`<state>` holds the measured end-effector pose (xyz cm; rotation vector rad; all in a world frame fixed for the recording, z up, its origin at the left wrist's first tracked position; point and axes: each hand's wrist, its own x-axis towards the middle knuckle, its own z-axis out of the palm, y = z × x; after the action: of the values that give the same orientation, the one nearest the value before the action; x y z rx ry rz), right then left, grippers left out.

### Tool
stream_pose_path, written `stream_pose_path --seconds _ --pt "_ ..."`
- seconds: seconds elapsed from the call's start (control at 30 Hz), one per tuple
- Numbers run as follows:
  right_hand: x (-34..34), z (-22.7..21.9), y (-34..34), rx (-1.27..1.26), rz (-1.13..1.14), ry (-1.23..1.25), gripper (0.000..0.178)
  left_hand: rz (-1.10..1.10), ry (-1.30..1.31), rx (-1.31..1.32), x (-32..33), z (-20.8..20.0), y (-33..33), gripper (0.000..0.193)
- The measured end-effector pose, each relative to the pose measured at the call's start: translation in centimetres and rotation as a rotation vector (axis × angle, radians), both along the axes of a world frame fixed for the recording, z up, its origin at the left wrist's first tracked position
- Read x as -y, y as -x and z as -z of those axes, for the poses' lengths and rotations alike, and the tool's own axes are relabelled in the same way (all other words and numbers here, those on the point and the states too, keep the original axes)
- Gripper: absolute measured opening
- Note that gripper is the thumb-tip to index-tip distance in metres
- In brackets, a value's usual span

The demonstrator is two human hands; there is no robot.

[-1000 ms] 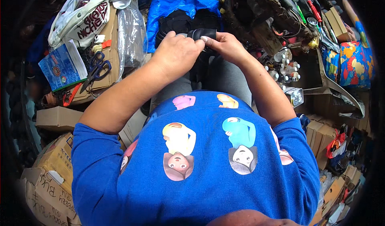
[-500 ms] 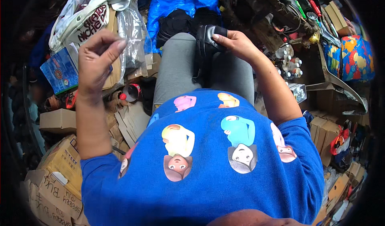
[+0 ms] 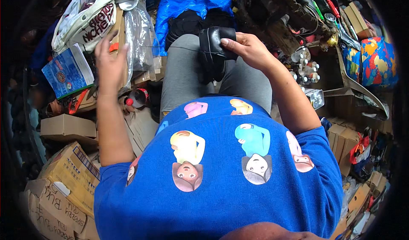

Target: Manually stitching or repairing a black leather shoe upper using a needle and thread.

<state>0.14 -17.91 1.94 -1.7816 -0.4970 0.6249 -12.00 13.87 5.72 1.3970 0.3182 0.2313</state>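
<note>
My right hand point(image 3: 249, 48) grips a black leather piece point(image 3: 213, 44) that looks like a shoe upper, thumb on top and fingers underneath. The piece rests over my grey-trousered knees point(image 3: 183, 70), and its lower part hangs between them. A thin dark thread point(image 3: 170, 47) runs nearly straight from it to my left hand point(image 3: 111, 61). That hand is raised at the left, beside a clear plastic bag, and blurred by motion. Its thumb and fingers are bent around the thread's end; the exact hold is smeared.
Ahead lies a blue plastic sheet point(image 3: 196, 1) with black pieces on it. At left are a white cloth bag point(image 3: 98, 18), a blue book point(image 3: 68, 74) and cardboard boxes point(image 3: 68, 127). Small bottles point(image 3: 309, 70) and a colourful patterned bundle point(image 3: 378, 61) stand at right.
My left hand has moved slightly right and its fingers have loosened from a tight curl. The black leather upper has shifted a little left and tilted in my right hand.
</note>
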Motion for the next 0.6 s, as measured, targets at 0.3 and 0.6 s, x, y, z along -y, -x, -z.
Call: stream_pose_path --seconds 0.3,0.6 --pt "0.5 -2.9 1.6 -0.035 -0.156 -0.080 0.036 0.494 0.527 -0.208 11.0 4.0 -2.7 0.028" --pt "7.7 -5.0 0.7 0.471 -0.114 0.461 0.020 0.421 0.743 -0.253 12.9 5.2 -3.4 0.031"
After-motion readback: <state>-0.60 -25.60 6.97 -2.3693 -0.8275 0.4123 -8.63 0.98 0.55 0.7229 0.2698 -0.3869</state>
